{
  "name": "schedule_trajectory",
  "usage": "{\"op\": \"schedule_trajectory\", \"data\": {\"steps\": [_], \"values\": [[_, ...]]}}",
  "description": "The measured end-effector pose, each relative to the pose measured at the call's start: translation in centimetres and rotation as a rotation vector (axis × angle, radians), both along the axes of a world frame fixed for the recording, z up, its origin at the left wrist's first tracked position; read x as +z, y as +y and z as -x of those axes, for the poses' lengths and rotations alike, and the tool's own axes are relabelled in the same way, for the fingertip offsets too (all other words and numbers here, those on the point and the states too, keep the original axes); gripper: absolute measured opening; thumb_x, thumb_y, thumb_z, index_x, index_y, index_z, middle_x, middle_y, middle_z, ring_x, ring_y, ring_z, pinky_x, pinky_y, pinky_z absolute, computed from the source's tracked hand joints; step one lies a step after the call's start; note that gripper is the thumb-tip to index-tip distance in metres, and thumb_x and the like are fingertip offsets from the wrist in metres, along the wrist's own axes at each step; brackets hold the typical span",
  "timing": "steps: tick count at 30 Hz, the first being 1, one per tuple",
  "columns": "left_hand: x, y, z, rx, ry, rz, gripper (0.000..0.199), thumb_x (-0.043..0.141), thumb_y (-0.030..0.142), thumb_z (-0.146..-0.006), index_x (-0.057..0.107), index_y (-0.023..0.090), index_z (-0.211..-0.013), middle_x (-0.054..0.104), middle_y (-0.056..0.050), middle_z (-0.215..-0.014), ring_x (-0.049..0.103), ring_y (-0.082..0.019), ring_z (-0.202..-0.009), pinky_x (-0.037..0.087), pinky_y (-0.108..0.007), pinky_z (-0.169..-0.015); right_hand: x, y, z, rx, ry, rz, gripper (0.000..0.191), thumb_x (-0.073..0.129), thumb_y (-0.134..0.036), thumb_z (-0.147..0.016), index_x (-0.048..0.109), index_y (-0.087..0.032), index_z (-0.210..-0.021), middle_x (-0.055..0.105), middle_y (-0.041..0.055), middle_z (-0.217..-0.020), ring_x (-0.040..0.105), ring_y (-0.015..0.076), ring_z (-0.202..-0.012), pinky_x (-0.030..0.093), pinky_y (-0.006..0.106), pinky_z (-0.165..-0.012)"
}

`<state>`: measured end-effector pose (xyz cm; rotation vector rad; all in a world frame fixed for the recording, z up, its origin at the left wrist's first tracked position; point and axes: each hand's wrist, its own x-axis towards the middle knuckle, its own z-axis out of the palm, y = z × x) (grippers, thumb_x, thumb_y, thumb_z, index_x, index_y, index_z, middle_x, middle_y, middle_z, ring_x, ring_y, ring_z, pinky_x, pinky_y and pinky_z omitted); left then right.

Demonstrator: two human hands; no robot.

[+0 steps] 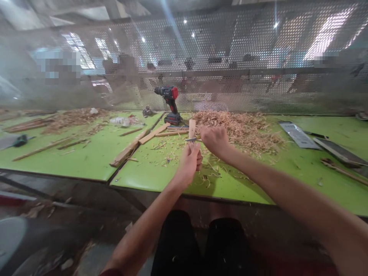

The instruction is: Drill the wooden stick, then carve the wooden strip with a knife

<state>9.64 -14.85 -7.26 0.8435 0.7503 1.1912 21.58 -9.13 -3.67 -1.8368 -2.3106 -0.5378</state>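
Observation:
My left hand (190,157) is closed around the lower end of a flat, pale wood strip (192,128), which stands nearly upright above the green table. In my right hand (214,138), closed in a fist, is a knife (190,140). Its metal blade points left and lies across the strip, just above the left thumb. Most of the knife's handle is hidden by the fingers. Thin wood curls lie on the table under both hands, and a big heap of shavings (238,128) is right behind the right hand.
A cordless drill (171,103) stands upright behind the hands, left of the shavings. Wood lengths (129,149) lie along the table joint. Further right are a flat packet (299,134) and a dark flat tool (342,151). A perforated metal screen (207,88) closes off the back of the green table (143,180).

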Motion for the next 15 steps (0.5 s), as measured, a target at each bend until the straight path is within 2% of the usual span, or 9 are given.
{"op": "schedule_trajectory", "data": {"steps": [2, 4, 6, 8, 12, 15], "values": [[-0.2, 0.3, 0.1, 0.004, 0.008, -0.009, 0.041, 0.060, 0.029, -0.098, 0.028, 0.023, -0.072, 0.022, 0.012, -0.056, 0.018, -0.003, -0.041, 0.011, -0.015, -0.041, 0.1, 0.6, 0.0, 0.000, -0.001, 0.027, 0.040, 0.031, -0.018, -0.107, 0.070, -0.008, -0.108, 0.074, 0.0134, -0.088, 0.068, 0.0208, -0.080, 0.047, 0.031, -0.068], [-0.3, 0.6, 0.2, 0.004, -0.002, -0.014, 0.043, 0.062, 0.030, -0.096, 0.027, 0.023, -0.072, 0.022, 0.012, -0.055, 0.017, -0.002, -0.041, 0.011, -0.015, -0.041, 0.0, 1.4, 0.0, -0.009, 0.003, 0.055, 0.029, 0.047, -0.029, -0.107, 0.067, -0.011, -0.117, 0.073, 0.0095, -0.102, 0.069, 0.0197, -0.087, 0.055, 0.035, -0.077], [-0.4, 1.0, 0.3, 0.003, -0.012, -0.003, 0.043, 0.063, 0.029, -0.095, 0.028, 0.023, -0.072, 0.022, 0.012, -0.055, 0.017, -0.002, -0.041, 0.011, -0.015, -0.041, -0.2, 2.1, 0.1, -0.021, 0.007, 0.079, 0.033, 0.062, -0.038, -0.101, 0.064, -0.015, -0.124, 0.069, 0.0083, -0.116, 0.069, 0.0201, -0.097, 0.059, 0.040, -0.084], [-0.5, 1.4, 0.5, -0.004, -0.020, 0.015, 0.041, 0.063, 0.026, -0.095, 0.029, 0.022, -0.072, 0.022, 0.012, -0.055, 0.018, -0.002, -0.040, 0.010, -0.015, -0.041, -0.7, 2.7, 0.3, -0.033, 0.010, 0.097, 0.037, 0.065, -0.039, -0.099, 0.063, -0.016, -0.128, 0.066, 0.0093, -0.124, 0.068, 0.0218, -0.103, 0.059, 0.043, -0.088], [-0.6, 1.2, 0.8, -0.003, -0.034, 0.058, 0.042, 0.067, 0.025, -0.093, 0.030, 0.022, -0.072, 0.022, 0.012, -0.055, 0.018, -0.002, -0.041, 0.010, -0.015, -0.041, -1.2, 3.9, 0.5, -0.053, 0.028, 0.123, 0.037, 0.064, -0.039, -0.099, 0.063, -0.016, -0.128, 0.066, 0.0099, -0.125, 0.067, 0.0231, -0.106, 0.059, 0.044, -0.089], [-0.8, -0.6, 1.2, -0.022, -0.004, 0.078, 0.046, 0.075, 0.032, -0.087, 0.032, 0.022, -0.072, 0.025, 0.013, -0.054, 0.020, -0.002, -0.041, 0.011, -0.016, -0.040, -0.2, 5.0, -0.7, -0.163, 0.067, 0.109, 0.029, 0.061, -0.033, -0.101, 0.067, -0.011, -0.120, 0.069, 0.0117, -0.117, 0.068, 0.0217, -0.102, 0.057, 0.040, -0.087]]}}
